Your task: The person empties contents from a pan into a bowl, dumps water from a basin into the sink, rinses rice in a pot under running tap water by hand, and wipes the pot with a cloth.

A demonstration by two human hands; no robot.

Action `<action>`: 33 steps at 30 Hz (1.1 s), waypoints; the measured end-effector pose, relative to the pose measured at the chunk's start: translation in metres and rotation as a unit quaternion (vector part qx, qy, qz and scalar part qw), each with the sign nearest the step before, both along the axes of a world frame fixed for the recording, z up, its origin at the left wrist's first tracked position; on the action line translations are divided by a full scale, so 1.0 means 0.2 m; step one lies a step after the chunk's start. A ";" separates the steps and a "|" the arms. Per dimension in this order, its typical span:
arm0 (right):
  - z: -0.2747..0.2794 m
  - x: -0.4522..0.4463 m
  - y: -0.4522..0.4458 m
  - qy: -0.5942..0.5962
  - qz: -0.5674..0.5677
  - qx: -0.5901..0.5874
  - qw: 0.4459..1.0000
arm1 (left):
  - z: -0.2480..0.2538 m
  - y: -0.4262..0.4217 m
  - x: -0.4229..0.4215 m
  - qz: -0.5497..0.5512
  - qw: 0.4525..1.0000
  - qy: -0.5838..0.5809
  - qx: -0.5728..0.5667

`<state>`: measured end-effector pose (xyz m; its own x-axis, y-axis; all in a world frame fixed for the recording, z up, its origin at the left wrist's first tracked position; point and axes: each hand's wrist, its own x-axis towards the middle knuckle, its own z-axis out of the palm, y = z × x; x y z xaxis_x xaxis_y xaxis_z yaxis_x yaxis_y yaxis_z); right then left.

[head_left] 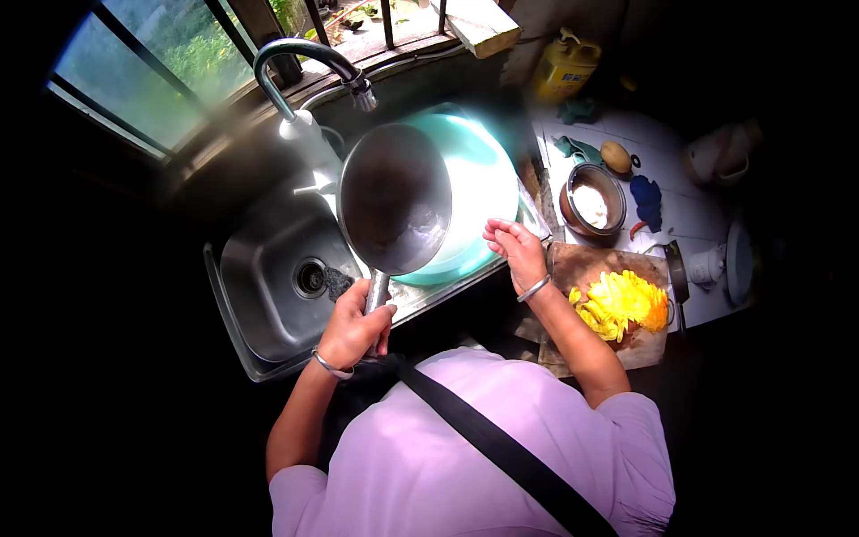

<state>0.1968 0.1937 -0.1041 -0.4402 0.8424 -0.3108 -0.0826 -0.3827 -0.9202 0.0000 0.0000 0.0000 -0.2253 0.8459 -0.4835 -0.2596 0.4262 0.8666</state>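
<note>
Round dark metal pan [395, 201], over inner edge of pale-green plastic basin [483, 188]; left hand [354, 324] clamped round its handle. Right hand [514, 249] holding nothing, fingers slightly apart, near basin rim. Stainless-steel sink [268, 268] just left

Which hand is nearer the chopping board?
Right. Your right hand hovers just left of the chopping board; your left hand grips the pan handle, farther off to the left.

There is room between the left hand [354, 324] and right hand [517, 254]. The pan [394, 199] and faucet [309, 46] block beyond the left hand.
</note>
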 end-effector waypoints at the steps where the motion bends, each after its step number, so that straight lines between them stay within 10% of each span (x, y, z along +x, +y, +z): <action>1: 0.01 0.01 0.00 -0.003 0.001 0.000 1.000 | 0.01 0.00 0.01 0.005 1.000 -0.024 0.000; 17: 0.15 -0.03 -0.31 -0.093 -0.028 0.186 0.978 | -0.01 -0.10 -0.18 -0.106 0.990 -0.086 0.025; 33: 0.47 0.57 -0.80 -0.298 -0.139 0.549 0.768 | 0.12 -0.19 0.29 -0.326 0.939 -0.102 0.023</action>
<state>0.3105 0.0331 -0.0097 -0.2503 0.7765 0.5783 0.5410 0.6075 -0.5816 0.0587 -0.0385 0.0243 0.4418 0.7930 -0.4195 -0.1187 0.5151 0.8488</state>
